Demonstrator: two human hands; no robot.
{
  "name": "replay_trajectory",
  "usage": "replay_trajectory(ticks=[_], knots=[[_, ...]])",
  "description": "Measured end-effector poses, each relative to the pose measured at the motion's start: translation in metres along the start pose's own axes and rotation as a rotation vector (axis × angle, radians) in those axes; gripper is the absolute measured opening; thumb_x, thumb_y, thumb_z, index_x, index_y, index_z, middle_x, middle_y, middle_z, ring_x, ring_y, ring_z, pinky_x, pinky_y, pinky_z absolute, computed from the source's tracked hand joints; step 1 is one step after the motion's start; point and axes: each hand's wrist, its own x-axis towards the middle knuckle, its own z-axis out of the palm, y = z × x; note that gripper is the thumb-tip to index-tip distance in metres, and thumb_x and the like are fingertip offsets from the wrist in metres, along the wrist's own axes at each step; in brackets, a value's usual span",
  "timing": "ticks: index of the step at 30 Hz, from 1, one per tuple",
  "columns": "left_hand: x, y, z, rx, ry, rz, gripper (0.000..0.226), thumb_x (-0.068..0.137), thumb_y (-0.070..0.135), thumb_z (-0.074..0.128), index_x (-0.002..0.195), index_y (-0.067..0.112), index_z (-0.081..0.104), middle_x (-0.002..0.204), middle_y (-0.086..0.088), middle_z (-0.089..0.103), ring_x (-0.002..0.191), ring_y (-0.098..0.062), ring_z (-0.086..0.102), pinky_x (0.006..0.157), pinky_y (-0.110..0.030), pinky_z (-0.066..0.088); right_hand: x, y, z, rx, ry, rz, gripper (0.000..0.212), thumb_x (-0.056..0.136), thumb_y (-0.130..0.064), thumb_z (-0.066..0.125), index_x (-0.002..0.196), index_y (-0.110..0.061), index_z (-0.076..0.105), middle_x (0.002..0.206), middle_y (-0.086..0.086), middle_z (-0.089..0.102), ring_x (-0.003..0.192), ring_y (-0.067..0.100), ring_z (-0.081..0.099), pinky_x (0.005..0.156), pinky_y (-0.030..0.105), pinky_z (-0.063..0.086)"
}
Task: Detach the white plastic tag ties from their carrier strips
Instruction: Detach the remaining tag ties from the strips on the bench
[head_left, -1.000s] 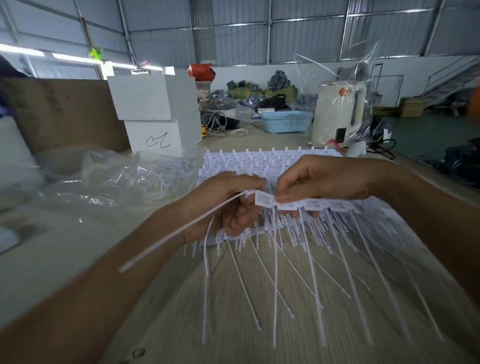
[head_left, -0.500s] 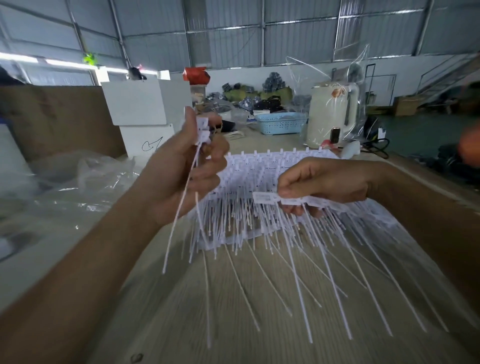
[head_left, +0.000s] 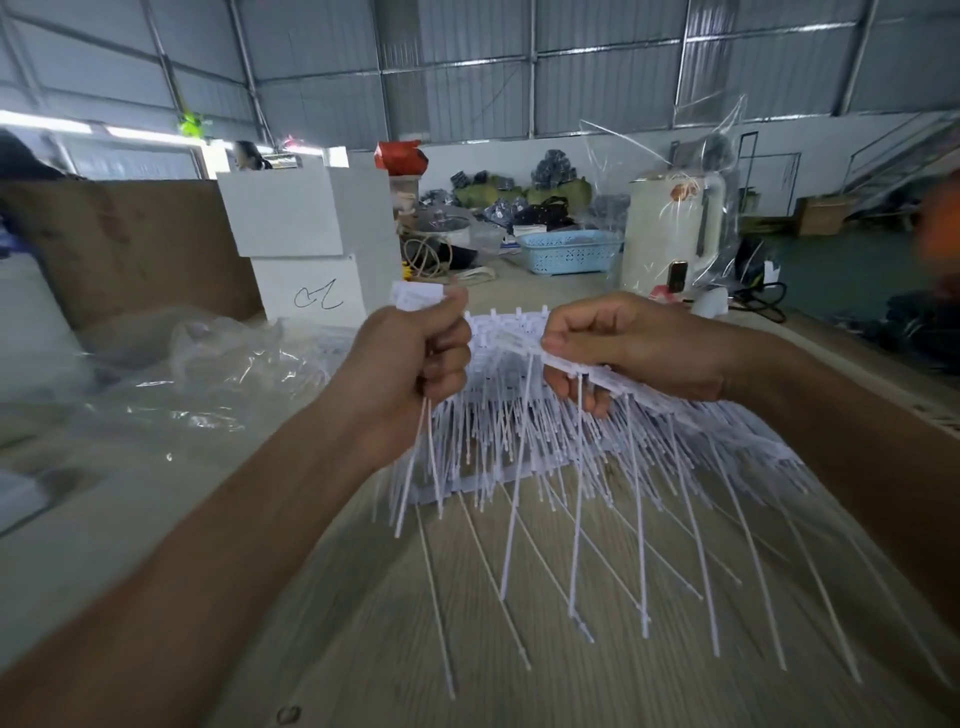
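Writing: the lower white foam block (head_left: 311, 291), behind and left of the pile of tag ties, carries a black handwritten scrawl I can't make out as a word; the tag heads show fine print too small to read.
Left hand (head_left: 410, 364): fingers curled tight round a small bunch of detached ties (head_left: 423, 452), their flat heads sticking up above the thumb and their thin tails hanging below the fist, over the pile's left edge.
Right hand (head_left: 628, 348): thumb and fingers pinch the near end of a carrier strip (head_left: 618, 376) held above the pile, ties still on it dangling toward the table.
Pile of tag ties (head_left: 519, 441): white strips stacked on the table directly under both hands.
Table (head_left: 363, 623): pale wood-grain top; crumpled clear plastic bags (head_left: 218, 369) lie left of the pile.
Room: a warehouse with corrugated metal walls and roof; beyond the pile stand a light-blue plastic basket (head_left: 569, 252) and a cream appliance (head_left: 670, 234) wrapped in clear film, with a brown board (head_left: 130, 244) to the left.
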Motion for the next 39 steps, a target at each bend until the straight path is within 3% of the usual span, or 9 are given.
replay_trajectory(ticks=[3,6,12,19,23,27,31,34,39], knots=[[0.001,-0.003,0.004,-0.03,-0.01,0.03,0.022,0.105,0.015,0.046,0.123,0.004,0.052,0.065,0.003,0.046,0.051,-0.01,0.036,0.044,-0.019,0.029,-0.001,0.002,-0.002,0.017,0.026,0.005,0.025,0.095,-0.034,0.057,0.086,-0.014,0.069,0.084,0.009,0.069,0.069,0.021,0.062,0.061,0.027,0.055],[0.0,-0.007,0.005,0.016,-0.02,-0.004,0.037,0.107,0.036,0.039,0.117,0.007,0.061,0.068,0.0,0.062,0.05,-0.013,0.047,0.046,-0.021,0.036,-0.002,0.002,-0.006,0.011,0.045,0.001,0.027,0.094,-0.035,0.058,0.087,-0.011,0.069,0.083,0.008,0.069,0.069,0.021,0.062,0.061,0.027,0.056],[0.0,-0.017,0.001,0.236,0.023,-0.046,0.059,0.098,0.059,0.042,0.105,0.01,0.074,0.052,0.001,0.035,0.043,-0.011,0.021,0.043,-0.023,0.019,-0.002,0.001,-0.005,0.025,0.066,-0.012,0.027,0.096,-0.035,0.057,0.087,-0.011,0.068,0.083,0.011,0.069,0.063,0.018,0.062,0.059,0.029,0.055],[-0.003,-0.018,0.011,0.203,-0.1,-0.106,0.037,0.094,0.054,0.058,0.071,0.026,0.06,0.057,0.001,0.038,0.049,-0.012,0.021,0.043,-0.021,0.022,0.0,-0.002,0.006,-0.094,0.073,0.014,0.03,0.103,-0.033,0.05,0.086,-0.011,0.059,0.076,0.009,0.066,0.052,0.022,0.048,0.053,0.029,0.046],[-0.006,-0.02,0.01,0.337,-0.106,0.07,0.035,0.092,0.042,0.065,0.061,0.026,0.058,0.055,0.005,0.032,0.045,-0.01,0.025,0.042,-0.02,0.024,0.002,-0.006,0.01,0.082,0.007,0.039,0.026,0.097,-0.035,0.054,0.083,-0.014,0.057,0.066,0.003,0.054,0.049,0.014,0.039,0.049,0.025,0.04],[-0.009,-0.017,0.01,0.387,-0.14,0.214,0.034,0.085,0.053,0.061,0.061,0.029,0.06,0.054,0.007,0.033,0.044,-0.007,0.029,0.042,-0.019,0.027,-0.001,-0.014,0.006,0.24,-0.125,0.026,0.02,0.098,-0.026,0.055,0.086,-0.013,0.063,0.07,0.004,0.051,0.053,0.013,0.04,0.052,0.024,0.042],[-0.009,-0.023,0.013,0.457,-0.035,0.227,0.044,0.082,0.061,0.061,0.066,0.021,0.051,0.053,0.004,0.037,0.042,-0.008,0.033,0.042,-0.019,0.03,-0.002,-0.017,0.01,0.075,-0.086,0.023,0.02,0.098,-0.02,0.054,0.09,-0.003,0.061,0.066,0.002,0.054,0.052,0.013,0.043,0.052,0.025,0.044],[-0.006,-0.026,0.014,0.432,0.037,0.164,0.045,0.095,0.051,0.059,0.067,0.018,0.049,0.05,0.006,0.036,0.04,-0.01,0.029,0.042,-0.02,0.027,0.002,-0.021,0.015,-0.053,0.0,0.0,0.025,0.089,-0.028,0.063,0.087,-0.003,0.065,0.066,0.006,0.06,0.052,0.016,0.049,0.05,0.025,0.047],[-0.002,-0.022,0.013,0.318,0.069,0.003,0.044,0.101,0.042,0.054,0.061,0.022,0.046,0.05,0.005,0.025,0.041,-0.012,0.017,0.04,-0.017,0.02,0.007,-0.025,0.022,-0.258,0.072,-0.07,0.017,0.096,-0.015,0.064,0.089,0.0,0.063,0.066,0.011,0.063,0.051,0.02,0.054,0.05,0.03,0.048]])
